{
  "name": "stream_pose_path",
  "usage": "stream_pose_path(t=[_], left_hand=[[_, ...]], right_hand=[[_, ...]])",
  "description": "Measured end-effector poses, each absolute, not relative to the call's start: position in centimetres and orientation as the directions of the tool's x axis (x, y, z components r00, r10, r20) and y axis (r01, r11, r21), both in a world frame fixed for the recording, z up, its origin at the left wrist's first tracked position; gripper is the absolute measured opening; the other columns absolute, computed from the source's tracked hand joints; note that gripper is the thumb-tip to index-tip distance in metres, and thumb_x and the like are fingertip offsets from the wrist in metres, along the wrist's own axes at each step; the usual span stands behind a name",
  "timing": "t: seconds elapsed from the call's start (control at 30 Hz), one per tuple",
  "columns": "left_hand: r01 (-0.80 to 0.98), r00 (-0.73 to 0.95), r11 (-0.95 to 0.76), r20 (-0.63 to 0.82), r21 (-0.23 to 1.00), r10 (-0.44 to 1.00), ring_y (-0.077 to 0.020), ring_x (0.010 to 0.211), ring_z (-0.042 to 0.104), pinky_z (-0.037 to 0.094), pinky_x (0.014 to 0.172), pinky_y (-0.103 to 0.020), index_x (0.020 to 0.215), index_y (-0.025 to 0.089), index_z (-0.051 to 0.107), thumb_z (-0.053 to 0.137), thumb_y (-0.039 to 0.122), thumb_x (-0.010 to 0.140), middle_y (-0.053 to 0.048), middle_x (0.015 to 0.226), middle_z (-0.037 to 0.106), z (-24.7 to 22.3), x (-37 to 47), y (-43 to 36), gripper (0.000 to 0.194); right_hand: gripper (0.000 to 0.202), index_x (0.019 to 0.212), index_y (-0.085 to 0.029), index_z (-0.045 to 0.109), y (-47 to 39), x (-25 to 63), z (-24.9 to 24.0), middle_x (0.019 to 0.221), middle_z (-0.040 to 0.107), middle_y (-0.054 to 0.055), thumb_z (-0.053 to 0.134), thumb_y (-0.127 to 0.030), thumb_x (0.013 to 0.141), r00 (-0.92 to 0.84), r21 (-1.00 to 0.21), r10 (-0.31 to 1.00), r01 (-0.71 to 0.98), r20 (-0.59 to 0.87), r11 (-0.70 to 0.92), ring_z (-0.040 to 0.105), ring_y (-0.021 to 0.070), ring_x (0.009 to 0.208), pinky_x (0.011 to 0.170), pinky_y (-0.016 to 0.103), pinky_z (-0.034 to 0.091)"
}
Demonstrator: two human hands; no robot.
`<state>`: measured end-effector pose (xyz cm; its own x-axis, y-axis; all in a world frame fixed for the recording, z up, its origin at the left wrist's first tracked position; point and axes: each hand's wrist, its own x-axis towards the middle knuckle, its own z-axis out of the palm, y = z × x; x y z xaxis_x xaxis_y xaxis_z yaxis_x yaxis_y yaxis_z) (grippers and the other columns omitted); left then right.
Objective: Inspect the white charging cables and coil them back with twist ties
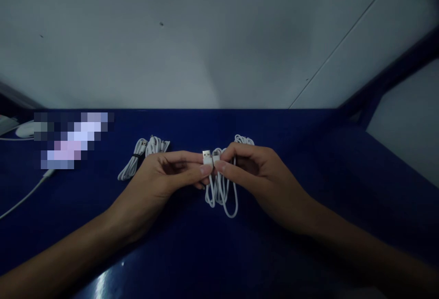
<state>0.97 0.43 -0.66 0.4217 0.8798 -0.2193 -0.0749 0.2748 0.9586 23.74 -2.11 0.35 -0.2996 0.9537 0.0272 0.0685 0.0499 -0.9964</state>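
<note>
My left hand [178, 171] pinches one white USB plug [206, 158] between thumb and forefinger, its metal end pointing up. Right beside it, my right hand [247, 166] pinches a second white connector [216, 156]. The looped white cable [231, 207] belonging to them hangs below and between my fingers. Behind my left hand lie bundled white cables [132, 164] on the blue surface, one with a black tie. Another white cable coil [244, 140] shows just behind my right hand, partly covered by it.
The blue table [206, 253] runs back to a grey wall [154, 61]. At the left lies a pixelated, bright device [75, 141] with a white cord [25, 205] running off the left edge. A white rounded object [27, 129] sits behind it.
</note>
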Motion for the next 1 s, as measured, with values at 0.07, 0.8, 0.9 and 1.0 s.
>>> stream_pose_path(t=[0.07, 0.8, 0.9, 1.0], left_hand=[[-0.077, 0.425, 0.275, -0.218, 0.958, 0.879, -0.0121, 0.087, 0.077, 0.058, 0.087, -0.022, 0.102, 0.026, 0.091, 0.09, 0.022, 0.095, 0.0, 0.086, 0.085, -0.69, 0.94, 0.4, 0.008], [-0.07, 0.397, 0.307, -0.256, 0.949, 0.881, -0.0129, 0.084, 0.075, 0.058, 0.085, -0.023, 0.106, 0.027, 0.092, 0.093, 0.022, 0.09, -0.001, 0.084, 0.085, -0.31, 1.19, 0.27, 0.017], [-0.063, 0.395, 0.305, -0.257, 0.95, 0.882, -0.013, 0.083, 0.075, 0.058, 0.084, -0.023, 0.104, 0.027, 0.092, 0.093, 0.022, 0.09, -0.001, 0.084, 0.085, -0.26, 1.23, 0.29, 0.015], [-0.069, 0.397, 0.307, -0.256, 0.949, 0.881, -0.0135, 0.083, 0.074, 0.058, 0.084, -0.024, 0.102, 0.026, 0.092, 0.093, 0.02, 0.089, -0.001, 0.084, 0.084, -0.35, 1.16, 0.28, 0.014]], right_hand=[[0.02, 0.085, -0.023, 0.071, -2.1, 23.74, 0.38, 0.086, 0.072, -0.001, 0.075, -0.027, 0.105, -0.301, -0.996, 0.953, 0.072, 0.024, 0.047, 0.06, 0.0158, 0.077, 0.07, 0.032, 0.047], [0.019, 0.085, -0.023, 0.073, -2.15, 23.63, 0.4, 0.082, 0.069, -0.002, 0.079, -0.029, 0.102, -0.283, -0.997, 0.959, 0.074, 0.006, 0.028, 0.06, 0.0161, 0.077, 0.071, 0.033, 0.047], [0.017, 0.086, -0.023, 0.074, -2.13, 23.6, 0.43, 0.084, 0.071, -0.002, 0.079, -0.029, 0.102, -0.283, -0.997, 0.959, 0.068, 0.01, 0.03, 0.062, 0.0163, 0.078, 0.072, 0.033, 0.048], [0.017, 0.087, -0.023, 0.074, -2.1, 23.6, 0.43, 0.085, 0.073, -0.002, 0.079, -0.028, 0.102, -0.291, -0.998, 0.957, 0.059, 0.011, 0.029, 0.064, 0.0167, 0.08, 0.074, 0.033, 0.05]])
